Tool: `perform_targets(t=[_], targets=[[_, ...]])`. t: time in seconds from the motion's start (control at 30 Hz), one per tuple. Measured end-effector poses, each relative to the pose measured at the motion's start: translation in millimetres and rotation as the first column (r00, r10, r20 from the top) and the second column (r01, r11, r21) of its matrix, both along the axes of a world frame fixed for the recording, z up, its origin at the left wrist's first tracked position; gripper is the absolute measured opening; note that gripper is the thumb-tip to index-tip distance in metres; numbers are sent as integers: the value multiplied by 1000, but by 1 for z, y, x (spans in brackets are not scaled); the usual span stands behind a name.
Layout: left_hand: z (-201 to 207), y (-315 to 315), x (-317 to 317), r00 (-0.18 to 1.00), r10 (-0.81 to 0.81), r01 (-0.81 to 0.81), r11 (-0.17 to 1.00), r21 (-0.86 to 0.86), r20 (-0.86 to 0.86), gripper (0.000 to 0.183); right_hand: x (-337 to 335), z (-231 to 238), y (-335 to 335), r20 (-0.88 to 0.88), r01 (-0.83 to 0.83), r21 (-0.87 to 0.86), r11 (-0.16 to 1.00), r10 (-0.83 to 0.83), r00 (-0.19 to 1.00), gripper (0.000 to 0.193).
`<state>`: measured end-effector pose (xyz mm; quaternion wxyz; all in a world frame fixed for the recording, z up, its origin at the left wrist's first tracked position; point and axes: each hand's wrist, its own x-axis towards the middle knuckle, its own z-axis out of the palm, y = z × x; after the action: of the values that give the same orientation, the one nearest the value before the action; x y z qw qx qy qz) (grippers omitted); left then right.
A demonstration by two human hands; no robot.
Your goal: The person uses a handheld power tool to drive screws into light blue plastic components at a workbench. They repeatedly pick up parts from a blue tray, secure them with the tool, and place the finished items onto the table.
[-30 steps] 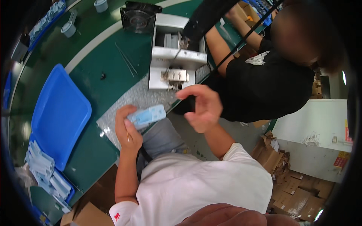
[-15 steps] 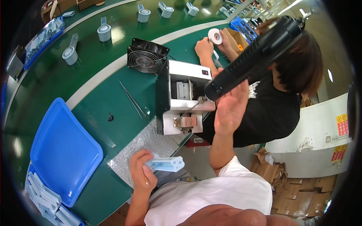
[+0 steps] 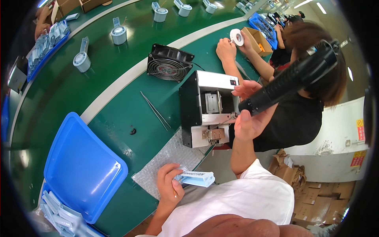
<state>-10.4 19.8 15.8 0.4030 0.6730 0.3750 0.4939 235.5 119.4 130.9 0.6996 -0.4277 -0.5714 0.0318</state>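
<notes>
My left hand (image 3: 169, 185) is closed on a pale blue plastic fan part (image 3: 197, 178), a round end in the fingers and a long hollow handle pointing right. My right hand (image 3: 258, 118) wraps round the lower end of a black electric screwdriver (image 3: 288, 79), thumb on the near side and fingertips showing beyond it. The tool slants down to the left, its bit by the front of a black and silver screw feeder (image 3: 221, 76). Under and beyond my left hand lies bubble wrap (image 3: 158, 168) on the green bench.
At left, an empty blue tray (image 3: 85, 158) sits over another holding several pale blue parts (image 3: 59, 213). Tweezers (image 3: 155, 111), a small black piece (image 3: 133, 131) and a black fan (image 3: 169, 63) are on the bench. Fan units (image 3: 118, 34) stand on the green belt. A co-worker's hands (image 3: 227, 51) hold a white roll.
My right hand has gone from an open palm against the screwdriver to fingers closed round it. My left hand still holds the fan part. The whole view has shifted slightly.
</notes>
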Motion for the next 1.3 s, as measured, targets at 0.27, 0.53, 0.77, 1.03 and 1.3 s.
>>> perform_targets(t=[0.27, 0.53, 0.77, 1.03, 1.3], targets=[[-1, -3, 7, 997, 53, -52, 998, 21, -49, 32, -1, 60, 12, -69, -102, 92, 991, 109, 992, 50], [-6, -6, 6, 986, 163, -160, 984, 76, -37, 32, 31, 121, -44, -194, -697, 39, 716, 690, 698, 79], [0, -7, 9, 945, 295, -265, 943, 202, -139, 22, 72, 125, -38, -272, -449, -130, 884, 404, 874, 75], [1, -3, 16, 942, 302, -266, 938, 220, -148, 23, 12, 80, -12, -73, -29, -45, 999, 26, 997, 80], [-11, 0, 10, 971, 238, -227, 955, 189, -35, 21, 23, 70, -64, -472, -691, 115, 713, 652, 594, 77]])
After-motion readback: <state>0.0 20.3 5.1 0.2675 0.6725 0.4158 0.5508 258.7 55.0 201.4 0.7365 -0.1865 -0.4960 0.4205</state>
